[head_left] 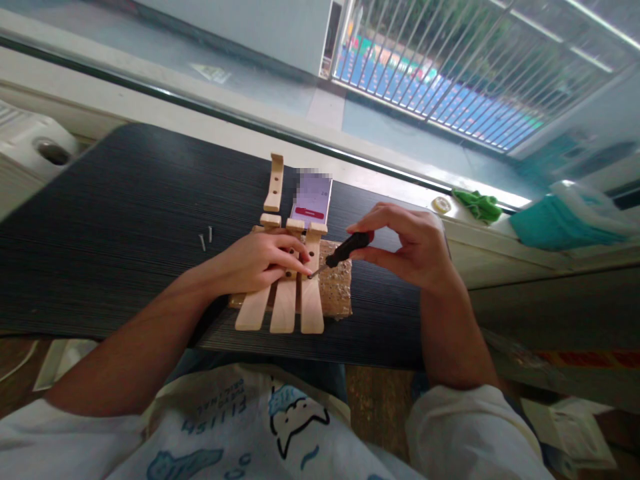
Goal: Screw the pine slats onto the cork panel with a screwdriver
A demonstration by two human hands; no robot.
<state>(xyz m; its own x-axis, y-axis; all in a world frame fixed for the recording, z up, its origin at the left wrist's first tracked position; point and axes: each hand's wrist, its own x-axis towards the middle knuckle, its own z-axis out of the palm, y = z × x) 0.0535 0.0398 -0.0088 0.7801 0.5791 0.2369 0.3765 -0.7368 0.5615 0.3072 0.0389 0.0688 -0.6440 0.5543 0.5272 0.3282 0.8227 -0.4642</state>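
The black table [125,200] bears two screws [202,243], phone [320,193], wooden hook [275,183], seemingly wrapped block [338,287].

The screwdriver handle [346,251] was black with a red end. The wooden pieces [285,310] were pale tan. The tabletop [125,213] was black, finely streaked with lighter lines.

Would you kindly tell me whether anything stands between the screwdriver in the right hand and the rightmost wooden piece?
Nothing visible does: the screwdriver appears to reach the rightmost wooden piece; the left hand has a fingertip close beside its tip.
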